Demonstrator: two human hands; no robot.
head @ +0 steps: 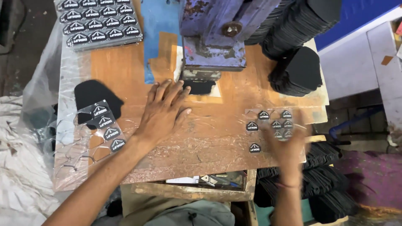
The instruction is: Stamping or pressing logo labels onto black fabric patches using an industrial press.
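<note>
My left hand (164,112) lies flat on the plastic-covered wooden table (209,142) with its fingers spread, holding nothing. Its fingertips reach toward a black fabric piece (200,87) that sits under the head of a blue metal press (213,37). My right hand (287,146) is blurred by motion at the right. It hovers over several small black hexagonal labels (270,125) on a clear film, and I cannot tell whether it grips one.
A clear film strip with black labels (106,125) lies at the left, partly over another black fabric piece (94,96). Sheets of labels (98,23) are stacked at the back left. Black fabric stacks (299,71) stand at the right, with more (326,184) below the table edge.
</note>
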